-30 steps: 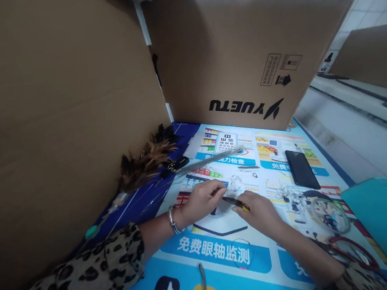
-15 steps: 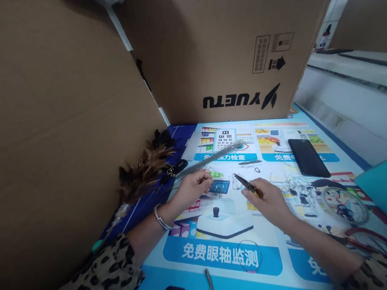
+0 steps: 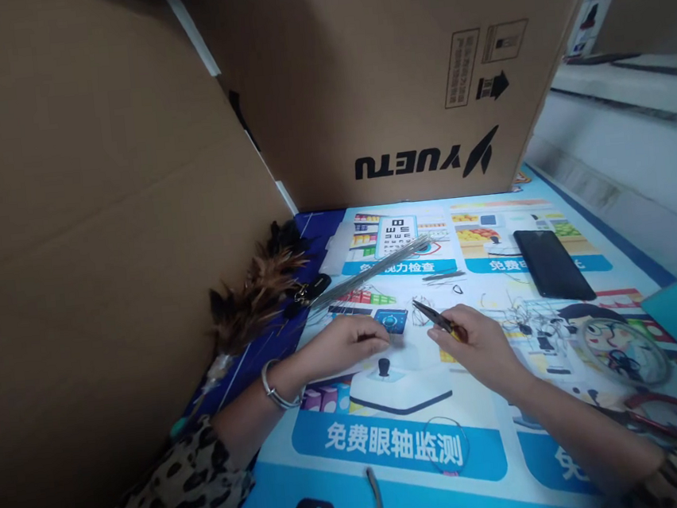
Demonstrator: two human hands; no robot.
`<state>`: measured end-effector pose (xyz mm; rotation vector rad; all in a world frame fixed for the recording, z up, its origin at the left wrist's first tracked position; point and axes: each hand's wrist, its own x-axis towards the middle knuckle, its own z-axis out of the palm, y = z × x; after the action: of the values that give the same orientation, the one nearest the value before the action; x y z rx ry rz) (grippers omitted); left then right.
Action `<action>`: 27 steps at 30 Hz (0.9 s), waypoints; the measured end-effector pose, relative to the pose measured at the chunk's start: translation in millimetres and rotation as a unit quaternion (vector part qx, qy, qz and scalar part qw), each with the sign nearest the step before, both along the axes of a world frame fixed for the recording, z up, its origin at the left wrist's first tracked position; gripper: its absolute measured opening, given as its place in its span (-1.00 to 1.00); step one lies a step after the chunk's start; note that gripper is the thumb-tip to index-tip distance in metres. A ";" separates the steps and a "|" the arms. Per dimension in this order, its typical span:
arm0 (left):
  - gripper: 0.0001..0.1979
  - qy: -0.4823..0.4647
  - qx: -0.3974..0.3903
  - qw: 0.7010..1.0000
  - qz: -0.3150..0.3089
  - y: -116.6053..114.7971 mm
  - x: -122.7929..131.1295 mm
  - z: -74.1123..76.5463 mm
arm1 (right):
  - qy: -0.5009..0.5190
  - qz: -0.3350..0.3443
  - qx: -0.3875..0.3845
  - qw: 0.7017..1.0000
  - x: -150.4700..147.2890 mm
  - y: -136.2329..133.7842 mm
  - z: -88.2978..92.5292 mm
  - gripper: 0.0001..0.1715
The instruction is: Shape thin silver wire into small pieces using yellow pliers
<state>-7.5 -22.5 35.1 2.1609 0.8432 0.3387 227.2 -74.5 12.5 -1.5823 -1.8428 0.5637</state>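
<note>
At the brightly printed bench (image 3: 300,473), a person's right hand (image 3: 479,346) wraps around the handles of dark-nosed pliers (image 3: 433,314), their tips near the left hand (image 3: 359,341) but apart from it. The left thumb and fingertips press together; from here, I cannot tell whether they pinch anything. Beyond lies a bundle of thin wires (image 3: 379,268); a black phone (image 3: 555,265) rests at right.

The sleeves (image 3: 179,493) are beige with dark leopard spots; a silvery bangle (image 3: 269,388) rings the left wrist (image 3: 287,375).
</note>
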 end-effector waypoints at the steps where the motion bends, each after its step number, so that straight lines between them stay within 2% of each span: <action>1: -0.79 0.002 0.020 0.999 0.036 1.8 -0.4 -3.8 | 0.000 0.002 0.000 1.000 0.0 -0.1 0.2 -0.75; 3: -0.80 0.023 0.061 0.993 0.096 4.8 -0.9 -11.4 | -0.002 0.005 -0.001 1.000 0.0 0.0 0.7 -0.76; 6: -0.80 0.068 0.108 0.982 0.137 4.5 0.8 -18.3 | -0.008 0.004 -0.004 1.000 -0.6 0.1 1.4 -0.76; 10: -0.82 0.109 0.170 0.970 0.135 -1.2 5.8 -17.5 | -0.011 0.003 -0.008 1.000 -1.4 -0.3 2.4 -0.76; 14: -0.80 0.145 0.197 0.960 0.134 -3.5 7.9 -18.1 | -0.013 0.004 -0.006 1.000 -1.2 -0.8 2.5 -0.77; 19: -0.81 0.143 0.187 0.964 0.128 -1.5 6.0 -20.7 | -0.017 0.006 0.002 1.000 -0.6 -0.5 1.2 -0.77; 27: -0.83 0.081 0.126 0.982 0.116 1.3 1.7 -13.9 | -0.021 0.018 -0.006 1.000 -0.3 -0.6 3.4 -0.78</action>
<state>-5.8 -21.2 21.2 2.3525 1.2050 0.4083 226.9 -75.1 15.9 -1.5829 -1.9062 0.5613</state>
